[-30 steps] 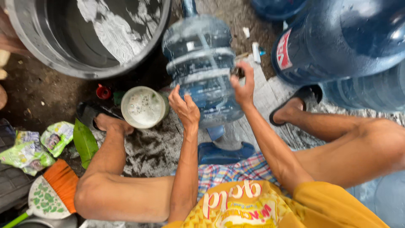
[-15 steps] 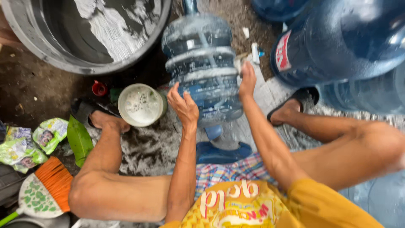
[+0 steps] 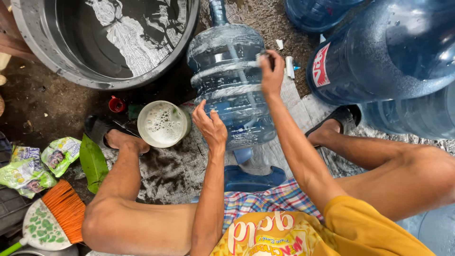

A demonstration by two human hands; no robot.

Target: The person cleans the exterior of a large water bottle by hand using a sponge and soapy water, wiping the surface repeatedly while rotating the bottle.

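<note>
**Soapy water jug lying between the feet**

At far left lie an orange broom point(image 3: 60, 208), crumpled packets point(image 3: 28, 166) and a green leaf point(image 3: 93, 162). Above them sits a wide grey basin point(image 3: 42, 52) of water, and a cup of foam point(image 3: 162, 124) stands beside the left foot.

The left hand point(image 3: 211, 127) rests spread and released against the big blue jug point(image 3: 230, 85), which lies on its side on the wet ground, neck pointing away. The right hand point(image 3: 271, 71) is clenched on a small scrubber pressed to the jug's ribbed wall.

The jug looks stiff, light while unfilled, and slippery with suds; the ribs and neck seem the surest holds.

More jugs point(image 3: 388, 52) crowd the right, leaving little room there.
</note>
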